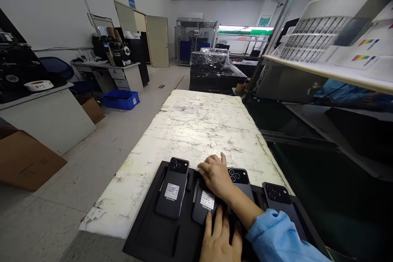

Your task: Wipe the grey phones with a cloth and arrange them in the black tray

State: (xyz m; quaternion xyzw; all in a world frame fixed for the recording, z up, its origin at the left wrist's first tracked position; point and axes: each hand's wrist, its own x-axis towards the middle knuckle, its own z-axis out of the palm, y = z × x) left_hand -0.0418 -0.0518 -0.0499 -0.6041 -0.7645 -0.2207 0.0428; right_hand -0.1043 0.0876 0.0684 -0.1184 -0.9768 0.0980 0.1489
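A black tray (153, 229) lies at the near end of a worn white table (196, 131) and carries several black phones lying face down. My right hand (216, 177), in a blue sleeve, reaches across from the right, its fingers curled over the top end of the second phone (203, 206). My left hand (219, 239) lies flat at the bottom of the view, with its fingertips against that phone's lower edge. The first phone (172, 190) lies to the left with a white label on its back. A third phone (242, 180) and a fourth phone (278, 196) lie to the right.
A shelf (325, 71) with sheets of labels hangs above dark glossy worktops on the right. On the left are a brown carton (24, 159), a blue bin (120, 99) and desks with printers. A wrapped black pallet (215, 71) stands beyond the table's far end.
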